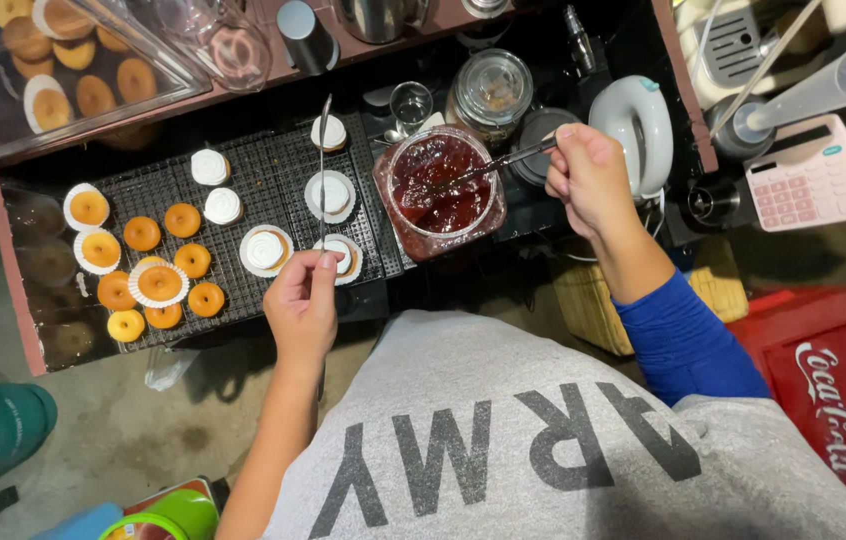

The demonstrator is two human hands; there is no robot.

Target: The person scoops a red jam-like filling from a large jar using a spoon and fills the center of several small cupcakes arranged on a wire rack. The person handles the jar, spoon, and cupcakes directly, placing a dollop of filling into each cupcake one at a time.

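The wire cooling rack carried cream-topped pastries. The glass jam jar, probably heavy and slippery, stood just beside it. The right hand gripped a stiff spoon by its handle, dipped in jam. The left hand pinched 1 soft, fragile cream-topped cake.

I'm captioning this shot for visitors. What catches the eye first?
The jar of red jam at centre, where the right hand dips a spoon. Left of it, a black rack holds cream-topped cakes and plain golden ones; the left hand touches one.
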